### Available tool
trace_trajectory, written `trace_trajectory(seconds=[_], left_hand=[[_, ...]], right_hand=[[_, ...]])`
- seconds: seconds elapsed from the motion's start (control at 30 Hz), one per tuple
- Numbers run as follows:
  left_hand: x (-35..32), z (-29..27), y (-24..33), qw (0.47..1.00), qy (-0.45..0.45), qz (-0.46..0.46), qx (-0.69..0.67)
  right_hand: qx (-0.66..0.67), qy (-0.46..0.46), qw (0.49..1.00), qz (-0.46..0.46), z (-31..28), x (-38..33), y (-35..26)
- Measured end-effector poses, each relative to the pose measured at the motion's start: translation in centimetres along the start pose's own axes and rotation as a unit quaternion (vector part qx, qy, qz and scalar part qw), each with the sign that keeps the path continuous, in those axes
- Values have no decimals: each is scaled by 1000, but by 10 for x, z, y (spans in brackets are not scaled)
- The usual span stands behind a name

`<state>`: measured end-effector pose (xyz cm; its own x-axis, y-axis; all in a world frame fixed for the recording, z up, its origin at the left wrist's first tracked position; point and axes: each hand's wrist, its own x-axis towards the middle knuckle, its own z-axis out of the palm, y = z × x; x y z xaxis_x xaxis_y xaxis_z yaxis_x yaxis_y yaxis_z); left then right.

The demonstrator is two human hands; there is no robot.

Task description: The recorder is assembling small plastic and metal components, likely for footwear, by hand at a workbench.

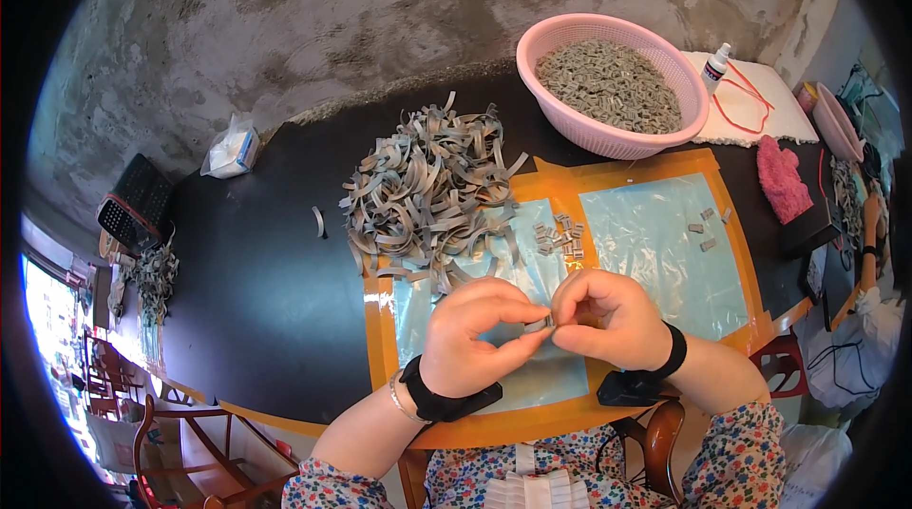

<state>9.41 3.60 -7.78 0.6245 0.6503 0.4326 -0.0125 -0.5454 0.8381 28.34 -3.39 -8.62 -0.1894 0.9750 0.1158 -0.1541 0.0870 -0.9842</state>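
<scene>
Above the light blue sheet (655, 224) on the table, my two hands meet at the fingertips. Thumb and fingers of my left hand (475, 333) pinch a small grey piece (539, 325), mostly covered by the fingers. My right hand (613, 319) is closed at the right end of the same piece, thumb and forefinger together. Just beyond the hands lies a small cluster of grey rectangular pieces (562, 237). Farther back and left rises a large tangled heap of curved grey strips (423, 186).
A pink basket (686, 132) full of small grey pieces stands at the back. Right of it are a white bottle (715, 67) on a white board (784, 110) and a pink cloth (781, 181). Another person's arm (869, 248) shows at far right. Orange tape (382, 338) borders the sheet.
</scene>
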Motion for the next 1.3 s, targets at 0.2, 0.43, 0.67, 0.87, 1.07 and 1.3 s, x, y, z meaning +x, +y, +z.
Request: trace_trajectory(seconds=[0.2, 0.43, 0.67, 0.87, 1.07, 1.3], left_hand=[[2, 2, -1, 999, -8, 32, 40], [-1, 2, -5, 999, -16, -30, -26], [0, 0, -7, 998, -13, -21, -49], [-7, 2, -13, 988, 3, -77, -131], [-5, 4, -8, 955, 4, -135, -266], [-5, 5, -9, 954, 0, -112, -279]], right_hand=[[-21, 10, 999, 45, 2, -3, 2], [85, 3, 993, 81, 1, -2, 2], [101, 5, 993, 66, -3, 1, 2], [105, -8, 989, 101, -4, 2, 7], [132, -28, 986, 95, -2, 3, 6], [166, -40, 981, 90, -2, 3, 7]])
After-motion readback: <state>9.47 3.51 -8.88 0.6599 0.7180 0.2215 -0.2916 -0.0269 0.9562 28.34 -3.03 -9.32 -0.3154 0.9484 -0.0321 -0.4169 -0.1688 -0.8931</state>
